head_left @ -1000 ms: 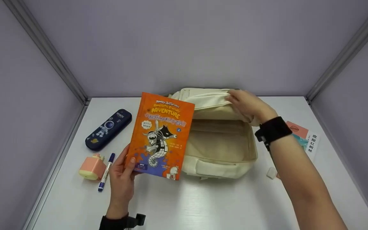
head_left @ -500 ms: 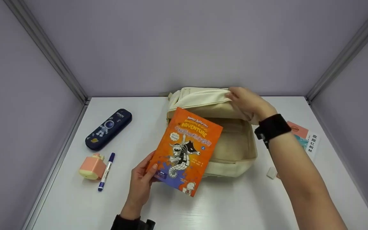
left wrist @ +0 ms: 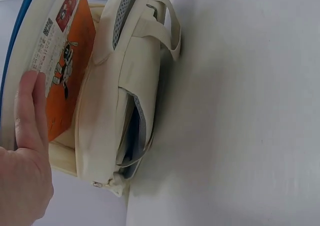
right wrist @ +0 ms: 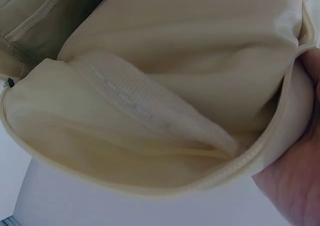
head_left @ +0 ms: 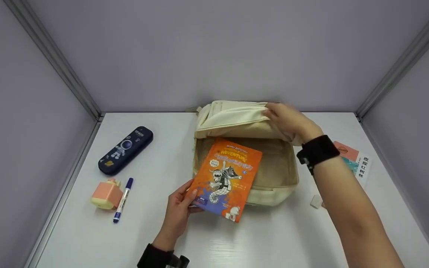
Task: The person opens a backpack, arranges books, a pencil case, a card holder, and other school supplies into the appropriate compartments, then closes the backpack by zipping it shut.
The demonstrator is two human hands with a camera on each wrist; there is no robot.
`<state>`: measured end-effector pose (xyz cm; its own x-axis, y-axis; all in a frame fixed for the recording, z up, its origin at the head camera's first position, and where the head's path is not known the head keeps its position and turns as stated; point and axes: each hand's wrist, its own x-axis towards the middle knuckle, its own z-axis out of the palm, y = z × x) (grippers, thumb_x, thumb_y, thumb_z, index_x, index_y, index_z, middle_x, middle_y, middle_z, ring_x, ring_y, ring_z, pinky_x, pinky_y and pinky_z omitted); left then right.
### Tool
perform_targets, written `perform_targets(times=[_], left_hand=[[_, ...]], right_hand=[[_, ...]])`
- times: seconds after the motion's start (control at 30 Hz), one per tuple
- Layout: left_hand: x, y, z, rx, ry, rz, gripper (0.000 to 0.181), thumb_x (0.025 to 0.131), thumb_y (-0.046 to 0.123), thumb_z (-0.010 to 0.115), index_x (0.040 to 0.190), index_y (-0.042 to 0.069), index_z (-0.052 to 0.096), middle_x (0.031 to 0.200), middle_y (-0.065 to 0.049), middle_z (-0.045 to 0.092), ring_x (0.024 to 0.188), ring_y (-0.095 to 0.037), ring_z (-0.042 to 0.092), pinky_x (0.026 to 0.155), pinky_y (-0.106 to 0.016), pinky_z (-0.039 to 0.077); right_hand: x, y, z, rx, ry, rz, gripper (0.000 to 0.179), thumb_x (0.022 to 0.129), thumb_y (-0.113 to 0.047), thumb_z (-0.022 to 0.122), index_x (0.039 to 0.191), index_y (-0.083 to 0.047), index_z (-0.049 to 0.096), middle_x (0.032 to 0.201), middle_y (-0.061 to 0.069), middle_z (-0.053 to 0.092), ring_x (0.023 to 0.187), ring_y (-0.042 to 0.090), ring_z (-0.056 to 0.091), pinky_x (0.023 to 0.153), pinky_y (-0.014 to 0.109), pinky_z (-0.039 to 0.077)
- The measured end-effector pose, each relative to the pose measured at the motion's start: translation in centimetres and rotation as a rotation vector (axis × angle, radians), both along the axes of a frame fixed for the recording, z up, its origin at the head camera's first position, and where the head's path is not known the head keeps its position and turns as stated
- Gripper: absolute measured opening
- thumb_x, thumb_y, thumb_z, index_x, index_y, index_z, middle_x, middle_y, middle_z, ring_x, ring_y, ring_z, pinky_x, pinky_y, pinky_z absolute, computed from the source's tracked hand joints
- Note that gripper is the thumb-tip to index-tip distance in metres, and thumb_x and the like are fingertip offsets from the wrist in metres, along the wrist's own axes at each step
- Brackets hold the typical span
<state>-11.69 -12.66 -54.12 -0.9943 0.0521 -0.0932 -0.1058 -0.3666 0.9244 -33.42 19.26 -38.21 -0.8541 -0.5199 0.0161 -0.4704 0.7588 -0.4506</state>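
An orange book (head_left: 229, 178) with a seahorse on its cover is gripped at its lower left corner by my left hand (head_left: 179, 208), thumb on the front cover. Its upper end lies over the opening of a cream backpack (head_left: 274, 195), tilted. In the left wrist view the fingers (left wrist: 31, 110) press the back cover, beside the backpack's side pocket (left wrist: 132, 131). My right hand (head_left: 289, 119) holds up the backpack's flap (head_left: 233, 117) by its edge. The right wrist view shows the flap's inner lining (right wrist: 150, 100) and part of that hand (right wrist: 292, 171).
On the left of the white table (head_left: 147, 230) lie a navy pencil case (head_left: 126, 150), a pink and yellow block-shaped thing (head_left: 107, 194) and a blue-capped marker (head_left: 123, 200). At the right are another book (head_left: 354, 158) and a small white eraser-like block (head_left: 315, 201). Walls enclose the table's back and sides.
My left hand has carried the orange book rightward and down, from the backpack's left side to over its opening, and tilted it. The right hand stays on the flap.
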Motion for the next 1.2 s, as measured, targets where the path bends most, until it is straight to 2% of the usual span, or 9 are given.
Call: perform_targets(times=[0.23,0.33,0.43,0.5,0.67,0.8,0.9,1.07,1.2], left_hand=[[-1.3,1.5,0.1,0.104,-0.034,0.050,0.055,0.101,0.013,0.058,0.147,-0.006,0.035,0.117,-0.024,0.063,0.093,-0.029,0.070,0.076,-0.040,0.057],[-2.0,2.4,0.4,0.164,-0.040,0.062,0.055,0.099,0.010,0.059,0.147,-0.005,0.036,0.119,-0.025,0.062,0.095,-0.030,0.070,0.078,-0.040,0.056],[-2.6,3.3,0.6,0.187,-0.043,0.057,0.054,0.099,0.008,0.059,0.147,-0.004,0.036,0.120,-0.025,0.061,0.095,-0.030,0.069,0.079,-0.040,0.056],[-3.0,3.9,0.8,0.181,-0.048,0.048,0.054,0.098,0.007,0.060,0.146,-0.004,0.037,0.119,-0.025,0.061,0.094,-0.030,0.069,0.079,-0.040,0.056],[-3.8,5.4,0.6,0.150,-0.062,0.030,0.054,0.098,0.005,0.059,0.146,-0.006,0.036,0.118,-0.027,0.060,0.089,-0.028,0.070,0.078,-0.038,0.057],[-4.2,6.1,0.5,0.158,-0.085,0.022,0.051,0.100,0.002,0.055,0.146,-0.008,0.034,0.121,-0.028,0.058,0.090,-0.027,0.069,0.079,-0.037,0.056],[-4.7,6.6,0.7,0.172,-0.100,0.005,0.052,0.101,0.000,0.051,0.148,-0.007,0.028,0.129,-0.029,0.053,0.097,-0.027,0.067,0.084,-0.037,0.055],[-5.5,6.9,0.8,0.171,-0.099,-0.064,0.055,0.102,-0.005,0.042,0.152,-0.005,0.019,0.143,-0.029,0.041,0.120,-0.034,0.055,0.097,-0.041,0.047],[-6.2,7.2,0.6,0.130,-0.119,-0.042,0.058,0.101,-0.007,0.044,0.151,-0.006,0.016,0.141,-0.032,0.039,0.122,-0.037,0.052,0.097,-0.042,0.047]], right_hand=[[0.3,-0.1,-0.2,-0.002,0.061,0.023,0.022,0.106,-0.024,0.047,0.095,-0.006,0.053,0.081,0.010,0.052,0.080,0.029,0.052,0.076,0.044,0.041],[0.6,0.0,-0.2,0.002,0.037,0.017,0.024,0.106,-0.027,0.044,0.096,-0.007,0.052,0.078,0.009,0.051,0.074,0.027,0.054,0.076,0.043,0.042],[0.8,0.1,-0.1,0.007,0.004,0.007,0.025,0.107,-0.029,0.041,0.098,-0.008,0.052,0.076,0.009,0.050,0.065,0.025,0.055,0.077,0.042,0.044],[0.9,0.1,-0.1,0.010,-0.002,0.005,0.026,0.107,-0.030,0.040,0.099,-0.008,0.052,0.076,0.009,0.050,0.061,0.024,0.055,0.077,0.042,0.044],[1.0,0.1,-0.3,0.019,0.034,0.012,0.025,0.107,-0.027,0.043,0.095,-0.008,0.053,0.075,0.008,0.048,0.068,0.025,0.053,0.074,0.041,0.042],[1.2,0.0,-0.5,0.018,0.043,0.015,0.025,0.106,-0.026,0.044,0.092,-0.008,0.053,0.073,0.007,0.047,0.070,0.025,0.051,0.072,0.039,0.040],[1.2,0.0,-0.5,0.014,0.057,0.024,0.025,0.106,-0.026,0.044,0.093,-0.007,0.054,0.075,0.008,0.050,0.073,0.026,0.051,0.073,0.040,0.040],[1.4,0.1,-0.6,0.010,0.065,0.032,0.024,0.106,-0.025,0.045,0.095,-0.007,0.056,0.079,0.008,0.054,0.077,0.027,0.051,0.077,0.042,0.039],[1.3,0.1,-0.7,0.008,0.070,0.033,0.024,0.106,-0.024,0.045,0.095,-0.006,0.057,0.080,0.008,0.054,0.078,0.027,0.052,0.078,0.042,0.040]])
